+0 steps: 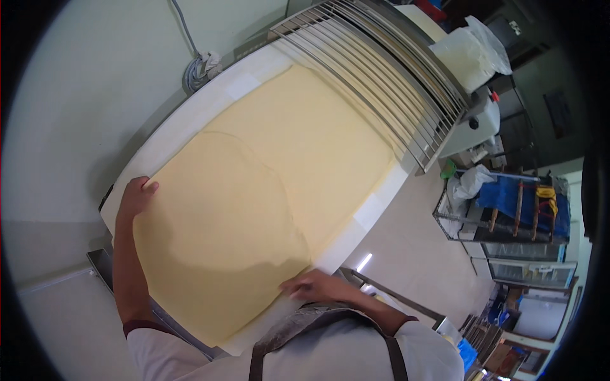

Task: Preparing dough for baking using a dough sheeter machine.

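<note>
The dough (267,184), spread between the long edges of the surface (365,216), looks soft and easily torn, best held broadly by its sides, where the left hand (137,195), thumb out, and loosely curled right hand (319,286) are, pinching or not I cannot tell.

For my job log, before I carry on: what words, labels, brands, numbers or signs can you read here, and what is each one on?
None can be read.
Pale yellow sheet: no text visible.
White belt under it: no text visible.
Small white mark beside the plastic bag: too small and blurred to tell whether it is lettering.
</note>
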`<state>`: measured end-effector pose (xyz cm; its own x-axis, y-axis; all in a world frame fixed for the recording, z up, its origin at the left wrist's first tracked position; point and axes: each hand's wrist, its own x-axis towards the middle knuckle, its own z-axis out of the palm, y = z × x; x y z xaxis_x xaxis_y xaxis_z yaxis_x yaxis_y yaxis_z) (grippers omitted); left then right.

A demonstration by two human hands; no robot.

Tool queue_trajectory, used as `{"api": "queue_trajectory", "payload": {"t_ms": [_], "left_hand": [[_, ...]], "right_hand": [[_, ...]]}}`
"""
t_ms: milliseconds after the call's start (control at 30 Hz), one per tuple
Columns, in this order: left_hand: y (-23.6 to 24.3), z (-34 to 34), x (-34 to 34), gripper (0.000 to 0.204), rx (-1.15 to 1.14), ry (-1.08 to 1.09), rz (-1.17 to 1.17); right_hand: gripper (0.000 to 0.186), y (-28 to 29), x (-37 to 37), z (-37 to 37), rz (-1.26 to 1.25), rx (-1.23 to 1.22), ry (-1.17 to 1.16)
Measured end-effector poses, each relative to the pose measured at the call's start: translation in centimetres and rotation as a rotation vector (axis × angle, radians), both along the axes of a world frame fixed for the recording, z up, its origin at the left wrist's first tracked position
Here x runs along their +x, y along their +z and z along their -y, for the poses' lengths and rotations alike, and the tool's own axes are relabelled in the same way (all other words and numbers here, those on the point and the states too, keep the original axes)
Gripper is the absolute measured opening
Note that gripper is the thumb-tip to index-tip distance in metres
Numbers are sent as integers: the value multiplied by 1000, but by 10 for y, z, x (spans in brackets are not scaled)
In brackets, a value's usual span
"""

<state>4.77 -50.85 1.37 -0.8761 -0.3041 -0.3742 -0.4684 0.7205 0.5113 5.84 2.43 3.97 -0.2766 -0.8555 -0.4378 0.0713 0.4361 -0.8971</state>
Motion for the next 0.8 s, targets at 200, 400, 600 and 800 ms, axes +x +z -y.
{"api": "queue_trajectory", "payload": {"t_ms": [200, 400, 600, 800], "left_hand": [[-4, -94, -69, 53, -572, 197, -239], [-5, -118, -127, 51, -568, 272, -287], [-22, -122, -170, 34, -535, 228, -504], [-23, -226, -348, 49, -342, -21, -535]], "right_hand": [[52, -11, -203, -111, -1246, 454, -805], [62, -34, -275, -119, -745, 244, -985], [43, -47, -283, -130, -307, 4, -1146], [55, -36, -273, -115, 139, -157, -1389]]}}
